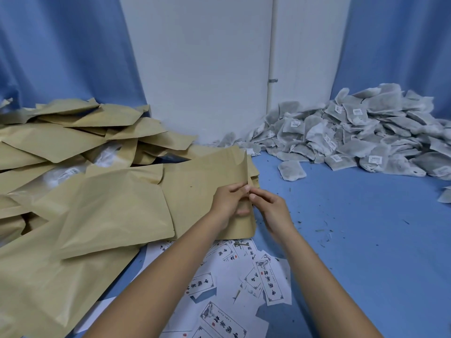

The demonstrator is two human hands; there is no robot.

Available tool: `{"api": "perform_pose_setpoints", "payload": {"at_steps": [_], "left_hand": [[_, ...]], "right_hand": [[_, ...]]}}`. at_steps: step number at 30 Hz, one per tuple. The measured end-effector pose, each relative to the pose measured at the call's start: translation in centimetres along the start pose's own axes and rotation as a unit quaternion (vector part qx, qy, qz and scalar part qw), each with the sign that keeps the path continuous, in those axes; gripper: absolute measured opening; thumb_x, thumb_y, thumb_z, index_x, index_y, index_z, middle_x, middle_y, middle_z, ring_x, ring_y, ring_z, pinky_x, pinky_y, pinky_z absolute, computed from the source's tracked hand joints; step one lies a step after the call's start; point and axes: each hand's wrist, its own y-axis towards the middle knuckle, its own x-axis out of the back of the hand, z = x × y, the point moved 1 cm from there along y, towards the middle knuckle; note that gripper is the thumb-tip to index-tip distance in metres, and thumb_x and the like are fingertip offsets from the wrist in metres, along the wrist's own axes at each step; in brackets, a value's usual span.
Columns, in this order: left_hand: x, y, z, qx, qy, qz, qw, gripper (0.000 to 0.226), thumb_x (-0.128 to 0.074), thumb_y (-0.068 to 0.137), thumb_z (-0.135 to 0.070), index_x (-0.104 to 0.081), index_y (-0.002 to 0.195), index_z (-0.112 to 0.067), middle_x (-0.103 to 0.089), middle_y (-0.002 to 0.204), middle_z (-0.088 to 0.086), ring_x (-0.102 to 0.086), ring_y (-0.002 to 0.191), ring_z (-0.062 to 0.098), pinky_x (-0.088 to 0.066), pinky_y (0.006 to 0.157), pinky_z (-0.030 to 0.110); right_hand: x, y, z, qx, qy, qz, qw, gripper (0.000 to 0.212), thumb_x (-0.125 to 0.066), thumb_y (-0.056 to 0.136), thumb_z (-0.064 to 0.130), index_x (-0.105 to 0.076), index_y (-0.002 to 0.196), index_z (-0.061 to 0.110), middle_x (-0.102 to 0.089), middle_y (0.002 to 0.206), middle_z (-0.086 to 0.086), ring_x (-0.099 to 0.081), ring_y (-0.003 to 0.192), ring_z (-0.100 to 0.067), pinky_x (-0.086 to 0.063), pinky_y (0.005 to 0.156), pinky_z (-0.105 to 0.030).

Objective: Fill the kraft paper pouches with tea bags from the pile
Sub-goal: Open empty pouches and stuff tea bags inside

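My left hand (229, 203) grips the kraft pouch (207, 186) above the pouch heap (73, 147), and my right hand (271, 211) pinches its mouth edge. The paper looks light, thin and easy to crease, so I would hold it only at the lips. The tea bag pile (366, 132) lies well apart, to the right.

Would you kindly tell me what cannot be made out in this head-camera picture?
1. Inside of the held pouch: hidden by its own paper and the left hand, head view.
2. Whether the right hand pinches the pouch edge: fingertips blurred against the paper.
3. Tag print in the tea bag pile: too small.
4. Pouch heap: cut off by the left edge.
5. Printed labels: partly under the forearms, cut by the bottom edge.
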Motion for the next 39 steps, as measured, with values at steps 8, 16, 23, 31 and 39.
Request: {"api": "perform_pose_setpoints", "payload": {"at_steps": [8,16,23,31,39], "left_hand": [[-0.3,0.1,-0.2,0.009,-0.014,-0.011,1.0,0.03,-0.062,0.091,-0.011,-0.062,0.12,-0.004,-0.068,0.107,0.012,-0.067,0.089,0.014,-0.06,0.069,0.038],[-0.4,0.3,-0.1,0.001,-0.007,-0.052,0.999,0.018,-0.057,0.091,-0.01,-0.069,0.105,-0.01,-0.071,0.099,0.008,-0.069,0.084,0.017,-0.059,0.076,0.034],[-0.1,0.0,0.0,-0.001,-0.006,-0.015,1.0,0.027,-0.065,0.089,-0.016,-0.066,0.115,-0.011,-0.071,0.103,0.004,-0.069,0.089,0.012,-0.059,0.075,0.031],[-1.2,0.2,-0.8,-0.06,0.189,-0.127,0.972,0.036,-0.061,0.078,-0.006,-0.042,0.056,-0.027,-0.051,0.058,-0.006,-0.052,0.063,0.023,-0.051,0.067,0.027],[-2.1,0.5,-1.3,-0.148,0.279,-0.165,0.934,0.046,-0.05,0.076,0.003,-0.021,0.048,-0.018,-0.018,0.048,-0.002,-0.013,0.054,0.015,-0.013,0.043,0.028]], "right_hand": [[-0.3,-0.1,0.3,-0.007,-0.002,-0.016,1.0,0.032,-0.051,0.09,-0.002,-0.073,0.098,0.021,-0.073,0.104,-0.003,-0.065,0.106,-0.015,-0.049,0.096,-0.033],[-0.7,-0.2,0.4,0.004,-0.051,-0.038,0.998,0.024,-0.056,0.091,0.005,-0.073,0.104,0.016,-0.072,0.105,-0.003,-0.066,0.104,-0.016,-0.05,0.093,-0.031],[-1.0,0.6,0.3,-0.024,-0.023,-0.088,0.996,0.014,-0.068,0.086,0.02,-0.075,0.092,0.011,-0.074,0.094,-0.006,-0.068,0.098,-0.02,-0.052,0.091,-0.034],[-1.9,0.3,0.9,0.003,-0.162,-0.114,0.98,0.017,-0.06,0.083,0.002,-0.074,0.086,0.011,-0.073,0.085,-0.005,-0.067,0.084,-0.016,-0.052,0.072,-0.021],[-2.5,1.2,2.0,0.052,-0.318,-0.181,0.929,0.017,-0.05,0.076,-0.004,-0.055,0.061,-0.01,-0.057,0.063,-0.022,-0.048,0.062,-0.035,-0.042,0.056,-0.036]]}}
